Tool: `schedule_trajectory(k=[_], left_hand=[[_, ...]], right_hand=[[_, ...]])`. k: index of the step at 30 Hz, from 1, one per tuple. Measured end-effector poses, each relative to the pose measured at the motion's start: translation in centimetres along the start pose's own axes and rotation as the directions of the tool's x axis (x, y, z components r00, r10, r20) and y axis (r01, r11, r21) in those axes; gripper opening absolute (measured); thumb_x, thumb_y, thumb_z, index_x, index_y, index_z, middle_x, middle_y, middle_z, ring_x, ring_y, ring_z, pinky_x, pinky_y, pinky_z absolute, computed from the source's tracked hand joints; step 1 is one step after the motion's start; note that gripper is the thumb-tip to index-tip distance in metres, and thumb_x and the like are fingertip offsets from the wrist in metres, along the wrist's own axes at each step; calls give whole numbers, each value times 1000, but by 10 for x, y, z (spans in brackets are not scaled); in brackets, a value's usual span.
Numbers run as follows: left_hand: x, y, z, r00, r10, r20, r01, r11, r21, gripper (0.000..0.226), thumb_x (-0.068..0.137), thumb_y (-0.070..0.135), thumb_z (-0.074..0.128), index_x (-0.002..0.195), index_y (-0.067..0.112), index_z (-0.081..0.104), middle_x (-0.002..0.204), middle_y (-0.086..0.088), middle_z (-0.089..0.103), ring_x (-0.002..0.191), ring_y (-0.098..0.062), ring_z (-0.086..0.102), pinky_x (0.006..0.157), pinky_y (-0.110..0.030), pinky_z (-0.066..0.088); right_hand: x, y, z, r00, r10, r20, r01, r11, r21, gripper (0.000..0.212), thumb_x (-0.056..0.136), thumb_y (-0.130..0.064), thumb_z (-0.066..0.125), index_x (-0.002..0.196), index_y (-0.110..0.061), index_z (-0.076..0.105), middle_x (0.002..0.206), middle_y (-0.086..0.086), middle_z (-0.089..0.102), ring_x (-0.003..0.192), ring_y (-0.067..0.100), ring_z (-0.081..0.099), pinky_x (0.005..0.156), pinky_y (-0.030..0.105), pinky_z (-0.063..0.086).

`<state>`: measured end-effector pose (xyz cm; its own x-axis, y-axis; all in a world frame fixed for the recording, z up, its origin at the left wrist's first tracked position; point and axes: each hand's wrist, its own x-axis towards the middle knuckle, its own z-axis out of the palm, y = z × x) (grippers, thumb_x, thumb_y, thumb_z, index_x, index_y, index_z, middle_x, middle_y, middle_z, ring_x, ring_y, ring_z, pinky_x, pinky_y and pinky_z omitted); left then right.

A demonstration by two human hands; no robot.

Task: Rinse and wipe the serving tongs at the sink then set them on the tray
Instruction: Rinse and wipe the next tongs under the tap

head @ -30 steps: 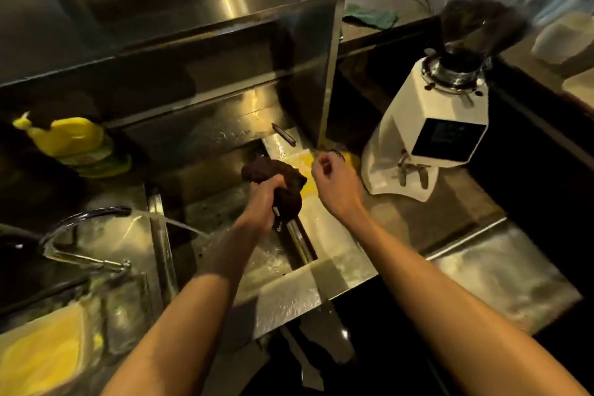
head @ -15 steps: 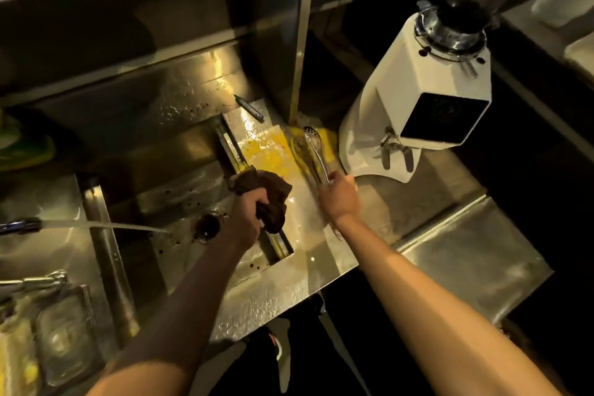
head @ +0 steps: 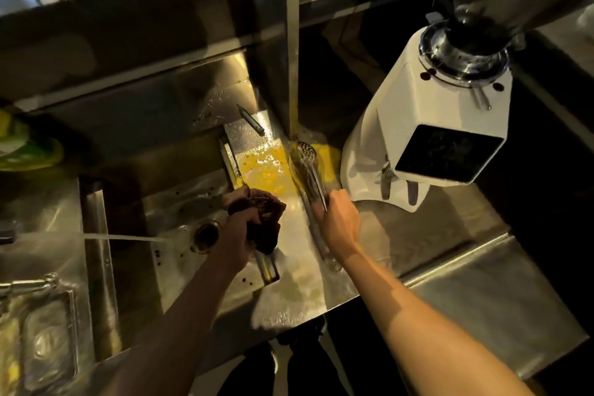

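The steel sink basin [head: 180, 202] in the middle left of the frame holds a round drain [head: 205, 234] and scattered dark specks. A thin stream of water [head: 122, 238] runs in from the left edge towards the drain. At the lower left lies a shallow tray [head: 48, 341]; it is too blurred to tell what is in it.

The left hand [head: 236, 236] reaches up from the bottom over the basin's right rim, with its fingers closed round a bunched dark brown cloth [head: 266, 219]. The right hand [head: 340, 222] comes in from the lower right, knuckles up, fingers curled round the handle end of the serving tongs [head: 310, 170]. The tongs lie along the wet steel counter [head: 289, 254] just right of the basin, their perforated heads pointing towards the top of the frame, near the base of a white coffee grinder [head: 434, 125].

I cannot tell whether the tongs rest on the counter or sit just above their reflection. The grinder's hopper is cut off at the top right. A yellow-green bottle [head: 22, 146] at the left edge is only partly visible.
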<state>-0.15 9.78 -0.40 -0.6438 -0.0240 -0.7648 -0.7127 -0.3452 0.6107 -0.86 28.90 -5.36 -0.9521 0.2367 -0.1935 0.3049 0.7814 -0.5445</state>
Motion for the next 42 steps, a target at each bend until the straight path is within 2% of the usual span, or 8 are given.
schedule_trajectory(k=[6, 10, 14, 18, 28, 34, 39, 42], left_hand=[[-4, 4, 3, 998, 56, 0, -56, 996, -74, 37, 79, 5, 40, 105, -12, 59, 94, -27, 64, 85, -41, 64, 75, -42, 50], [-1, 11, -9, 994, 114, 1, -113, 986, -126, 31, 83, 10, 38, 74, 2, 66, 73, -17, 61, 72, -30, 55, 68, -37, 42], [7, 20, -24, 990, 135, -27, -138, 974, -180, 33, 89, 5, 32, 102, -5, 60, 79, -17, 73, 77, -35, 66, 78, -41, 50], [4, 27, -43, 990, 106, -93, -125, 968, -218, 41, 91, 5, 31, 73, 1, 67, 67, -13, 68, 64, -29, 62, 65, -32, 44], [-6, 44, -159, 977, 187, -101, -211, 909, -359, 48, 85, 11, 42, 130, -2, 54, 119, -23, 61, 106, -36, 58, 94, -48, 46], [-10, 52, -231, 962, 269, -49, -260, 846, -466, 34, 83, 10, 53, 116, 5, 53, 109, -17, 58, 104, -32, 56, 84, -37, 56], [-12, 50, -269, 978, 207, -33, -201, 885, -420, 31, 98, 15, 44, 85, 9, 71, 81, -5, 72, 79, -17, 69, 68, -29, 57], [-3, 46, -272, 978, 140, -152, -179, 943, -281, 22, 96, 28, 56, 86, 11, 66, 76, -2, 72, 82, -17, 64, 78, -32, 54]], right_hand=[[-8, -1, -3, 996, -86, -33, 90, 987, 133, 18, 97, -33, 54, 93, -21, 42, 93, 1, 45, 73, 22, 46, 63, 35, 35], [-9, -9, 2, 990, -132, 44, 120, 970, 211, 18, 94, -32, 57, 99, -19, 47, 94, 6, 50, 77, 28, 53, 63, 38, 39], [-10, -20, 17, 979, -196, 52, 182, 963, 200, 23, 91, -29, 67, 98, -10, 56, 104, 9, 48, 82, 25, 51, 67, 33, 35], [-21, -40, 31, 944, -324, 69, 300, 924, 237, 40, 97, -48, 55, 91, -10, 64, 100, 6, 51, 87, 10, 40, 75, 24, 30], [-39, -114, 66, 743, -460, 486, 361, 887, 288, 41, 98, -64, 28, 100, -35, 57, 99, -10, 52, 90, 13, 54, 81, 42, 48], [-62, -176, 96, 701, -437, 564, 454, 883, 120, 36, 106, -46, 26, 87, -25, 49, 89, -1, 50, 80, 20, 55, 74, 38, 44], [-65, -209, 129, 632, -454, 629, 645, 758, -101, 32, 108, -38, 24, 112, -20, 50, 92, 6, 50, 82, 26, 54, 74, 42, 48], [-73, -228, 154, 611, -457, 646, 680, 721, -133, 28, 108, -34, 30, 120, -21, 52, 96, 7, 52, 85, 29, 57, 75, 42, 51]])
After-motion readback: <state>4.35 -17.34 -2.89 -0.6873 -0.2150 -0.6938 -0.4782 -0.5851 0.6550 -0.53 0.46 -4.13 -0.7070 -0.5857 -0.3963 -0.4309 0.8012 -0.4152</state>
